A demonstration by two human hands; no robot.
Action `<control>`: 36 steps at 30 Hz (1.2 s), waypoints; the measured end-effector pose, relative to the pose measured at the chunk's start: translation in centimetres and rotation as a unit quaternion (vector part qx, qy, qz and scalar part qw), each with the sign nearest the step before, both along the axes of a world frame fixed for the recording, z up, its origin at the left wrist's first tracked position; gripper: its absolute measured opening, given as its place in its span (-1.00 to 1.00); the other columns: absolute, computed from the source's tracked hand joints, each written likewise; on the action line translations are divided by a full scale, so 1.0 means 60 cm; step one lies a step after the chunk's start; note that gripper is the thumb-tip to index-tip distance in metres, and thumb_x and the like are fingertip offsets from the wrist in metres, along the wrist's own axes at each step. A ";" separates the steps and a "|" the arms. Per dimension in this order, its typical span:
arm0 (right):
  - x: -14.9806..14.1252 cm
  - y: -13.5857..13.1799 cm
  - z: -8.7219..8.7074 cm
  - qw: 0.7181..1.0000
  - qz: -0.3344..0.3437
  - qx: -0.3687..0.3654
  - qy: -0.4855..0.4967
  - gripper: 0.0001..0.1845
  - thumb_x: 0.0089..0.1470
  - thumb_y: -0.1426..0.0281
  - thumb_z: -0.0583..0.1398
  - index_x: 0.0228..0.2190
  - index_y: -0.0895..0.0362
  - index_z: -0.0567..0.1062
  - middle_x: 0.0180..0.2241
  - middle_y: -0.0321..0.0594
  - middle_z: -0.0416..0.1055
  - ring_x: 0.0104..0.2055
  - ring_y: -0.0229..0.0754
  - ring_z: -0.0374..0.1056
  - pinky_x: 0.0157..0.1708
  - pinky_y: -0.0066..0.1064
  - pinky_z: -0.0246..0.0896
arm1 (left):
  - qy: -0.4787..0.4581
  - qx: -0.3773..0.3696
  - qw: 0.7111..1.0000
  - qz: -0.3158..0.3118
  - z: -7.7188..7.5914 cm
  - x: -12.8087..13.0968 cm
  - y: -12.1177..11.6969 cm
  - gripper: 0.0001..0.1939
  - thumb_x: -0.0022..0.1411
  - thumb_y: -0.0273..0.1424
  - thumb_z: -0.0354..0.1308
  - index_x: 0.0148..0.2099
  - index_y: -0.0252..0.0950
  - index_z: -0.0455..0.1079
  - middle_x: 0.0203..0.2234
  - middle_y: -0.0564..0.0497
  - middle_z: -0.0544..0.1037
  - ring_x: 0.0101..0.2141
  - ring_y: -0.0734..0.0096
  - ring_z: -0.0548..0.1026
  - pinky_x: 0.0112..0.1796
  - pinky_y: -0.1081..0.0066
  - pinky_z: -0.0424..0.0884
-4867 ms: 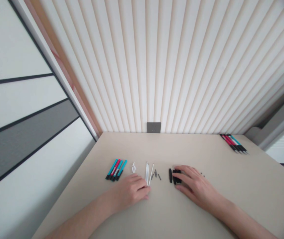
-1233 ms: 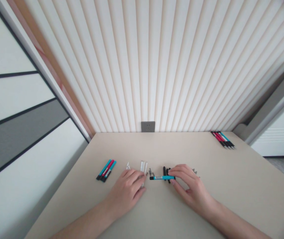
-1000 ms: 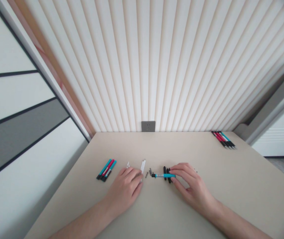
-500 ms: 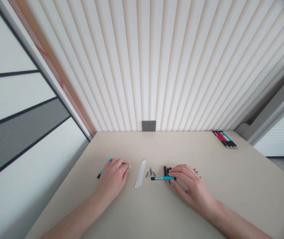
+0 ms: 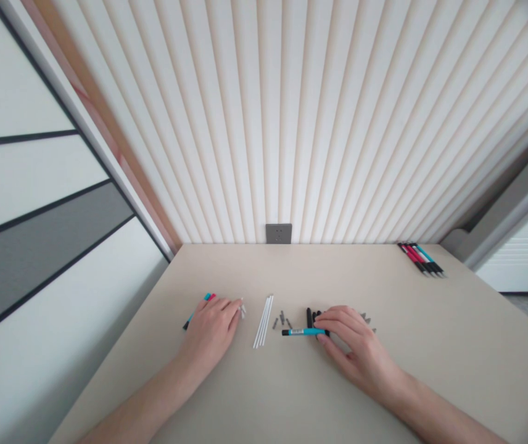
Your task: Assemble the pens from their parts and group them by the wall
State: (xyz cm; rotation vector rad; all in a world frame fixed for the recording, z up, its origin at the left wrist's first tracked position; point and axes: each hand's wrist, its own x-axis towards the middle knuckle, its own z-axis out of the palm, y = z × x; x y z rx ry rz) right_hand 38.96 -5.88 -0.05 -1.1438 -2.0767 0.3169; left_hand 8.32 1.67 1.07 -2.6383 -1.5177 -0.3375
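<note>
My right hand (image 5: 350, 336) pinches the right end of a blue pen barrel (image 5: 309, 332) with a black tip, held level just above the table. Behind it lie several black pen grips (image 5: 309, 317), partly covered by my fingers. My left hand (image 5: 211, 330) rests on the left side with its fingers bent together, the tips at several small white pieces (image 5: 243, 309). Whether it grips one of them is hidden. Under that hand, blue and pink pen barrels (image 5: 207, 296) stick out. Between my hands lie thin white refills (image 5: 263, 324) and small grey parts (image 5: 282, 318).
Several assembled pens (image 5: 421, 259), pink, white and blue, lie at the back right of the table (image 5: 227, 394). Small grey tips (image 5: 368, 320) are just beyond my right hand. A dark wall socket (image 5: 279, 234) sits behind the table's back edge.
My left fingers have shifted slightly, showing more of the white pieces and a pink barrel end. The right hand keeps its hold on the blue barrel. The view has moved a little.
</note>
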 end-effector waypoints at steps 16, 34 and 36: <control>-0.002 0.001 -0.006 0.994 -0.019 -0.062 0.093 -0.80 0.22 0.41 0.16 -0.12 0.04 0.50 -0.19 -0.14 0.50 -0.10 -0.08 0.40 -0.08 -0.21 0.35 | 0.064 -0.026 0.998 0.005 0.001 -0.007 -0.002 -0.71 0.31 -0.61 0.00 -0.17 -0.22 0.50 -0.29 -0.03 0.56 -0.21 0.14 0.50 -0.18 0.20 0.31; -0.021 -0.009 -0.011 0.981 -0.009 -0.048 0.188 -0.81 0.24 0.34 0.16 -0.14 0.08 0.52 -0.38 -0.19 0.49 -0.35 -0.18 0.41 -0.32 -0.37 0.37 | -0.344 -0.109 0.910 -0.204 0.008 0.053 -0.065 -0.86 0.40 -0.50 0.00 -0.12 -0.26 0.37 -0.30 -0.03 0.51 -0.26 0.41 0.49 -0.18 0.44 0.42; -0.028 -0.013 -0.010 0.986 0.025 -0.044 0.158 -0.78 0.26 0.37 0.14 -0.09 0.07 0.51 -0.34 -0.17 0.47 -0.34 -0.19 0.40 -0.33 -0.39 0.37 | -0.366 -0.138 0.893 -0.222 0.006 0.064 -0.073 -0.85 0.39 -0.52 0.02 -0.12 -0.26 0.40 -0.29 -0.04 0.50 -0.25 0.42 0.49 -0.18 0.46 0.42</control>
